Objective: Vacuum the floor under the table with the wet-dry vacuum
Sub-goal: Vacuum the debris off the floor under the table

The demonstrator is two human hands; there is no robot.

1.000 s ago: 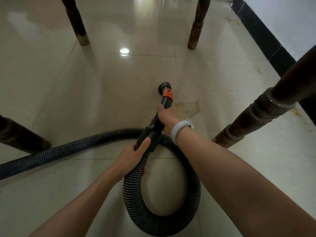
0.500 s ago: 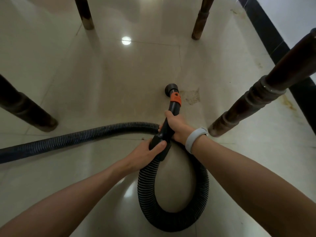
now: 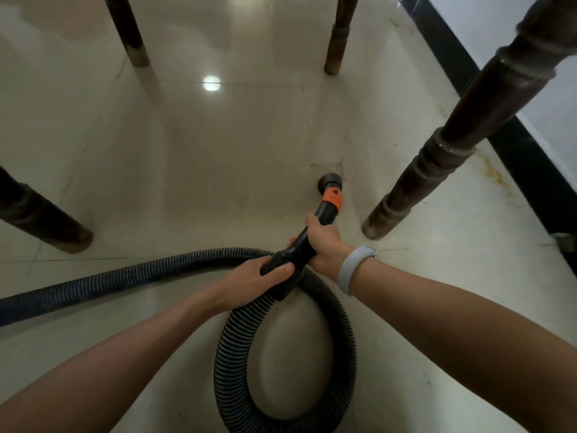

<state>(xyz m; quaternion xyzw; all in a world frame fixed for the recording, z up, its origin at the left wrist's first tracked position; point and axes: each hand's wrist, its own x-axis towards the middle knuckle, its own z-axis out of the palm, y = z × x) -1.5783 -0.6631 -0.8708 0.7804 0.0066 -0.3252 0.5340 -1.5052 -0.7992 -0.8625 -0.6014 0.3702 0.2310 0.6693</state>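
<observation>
A black vacuum wand with an orange collar [image 3: 331, 197] ends in a round nozzle [image 3: 330, 182] resting on the glossy beige tiled floor [image 3: 218, 170]. My right hand [image 3: 323, 242] grips the wand just below the collar; a pale band sits on that wrist. My left hand [image 3: 256, 278] grips the black cuff where the ribbed hose [image 3: 281, 401] joins the wand. The hose loops on the floor beneath my arms and runs off to the left edge. A brownish stain [image 3: 331, 164] lies just beyond the nozzle.
Dark turned table legs stand around me: near right [image 3: 437, 160], near left [image 3: 40, 220], far left [image 3: 128, 35], far right [image 3: 338, 35]. A black skirting board [image 3: 515, 145] and white wall run along the right. Rust-coloured marks [image 3: 493, 173] streak the floor near the skirting.
The nozzle has slid to the right and nearer me, from left of the stain to its near edge, close to the right table leg. Both hands kept their grip; the view shifted forward.
</observation>
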